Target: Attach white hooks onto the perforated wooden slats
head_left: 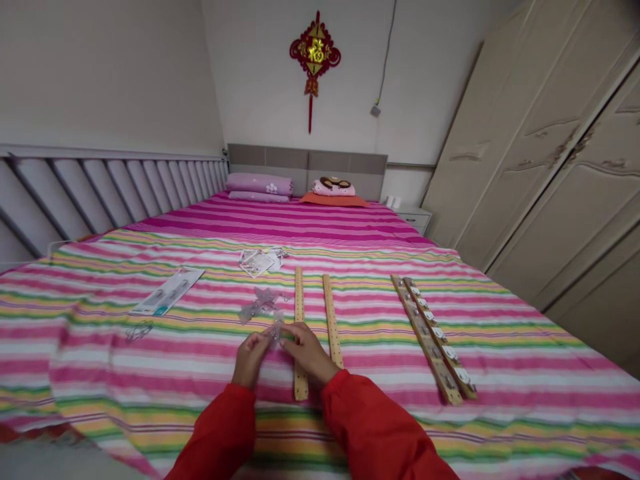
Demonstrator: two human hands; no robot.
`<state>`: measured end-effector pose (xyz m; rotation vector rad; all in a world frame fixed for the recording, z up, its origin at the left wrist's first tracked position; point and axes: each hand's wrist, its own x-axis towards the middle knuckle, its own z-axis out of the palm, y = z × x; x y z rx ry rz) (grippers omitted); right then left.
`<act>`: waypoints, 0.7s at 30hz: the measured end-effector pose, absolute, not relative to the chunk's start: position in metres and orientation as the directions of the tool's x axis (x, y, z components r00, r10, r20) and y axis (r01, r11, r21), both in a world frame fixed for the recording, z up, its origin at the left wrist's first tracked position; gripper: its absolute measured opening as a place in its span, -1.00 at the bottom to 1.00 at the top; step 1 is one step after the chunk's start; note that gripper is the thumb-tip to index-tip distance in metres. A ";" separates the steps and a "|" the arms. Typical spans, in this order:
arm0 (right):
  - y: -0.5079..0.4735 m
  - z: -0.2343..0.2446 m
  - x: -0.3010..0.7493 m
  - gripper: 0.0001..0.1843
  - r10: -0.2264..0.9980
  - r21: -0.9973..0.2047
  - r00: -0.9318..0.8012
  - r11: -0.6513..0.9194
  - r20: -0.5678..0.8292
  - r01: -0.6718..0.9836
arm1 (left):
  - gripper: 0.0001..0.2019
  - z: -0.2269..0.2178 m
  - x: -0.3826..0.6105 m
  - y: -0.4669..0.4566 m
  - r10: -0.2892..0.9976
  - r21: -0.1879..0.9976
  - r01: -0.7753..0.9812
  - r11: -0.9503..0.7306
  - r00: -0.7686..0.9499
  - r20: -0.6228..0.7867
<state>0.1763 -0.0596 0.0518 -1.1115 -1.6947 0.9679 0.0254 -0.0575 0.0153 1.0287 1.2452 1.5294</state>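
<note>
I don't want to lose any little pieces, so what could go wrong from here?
The small see-through packet is pinched between the left hand and right hand; anything small inside might spill and be hard to spot on the striped sheet.
The loose see-through packets lie just beyond the fingers, so a bump could scatter them.
The right hand is over a holed wooden strip and could nudge it askew.

Striped bed (370, 383), 4 wooden strips (331, 317), clear packets (264, 302)
</note>
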 end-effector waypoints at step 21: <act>-0.078 0.056 0.199 -0.58 0.999 -0.953 0.043 -0.010 -0.024 -0.304 | -0.56 0.024 0.027 -0.050 0.956 0.955 -0.293 0.038 -0.267 -0.120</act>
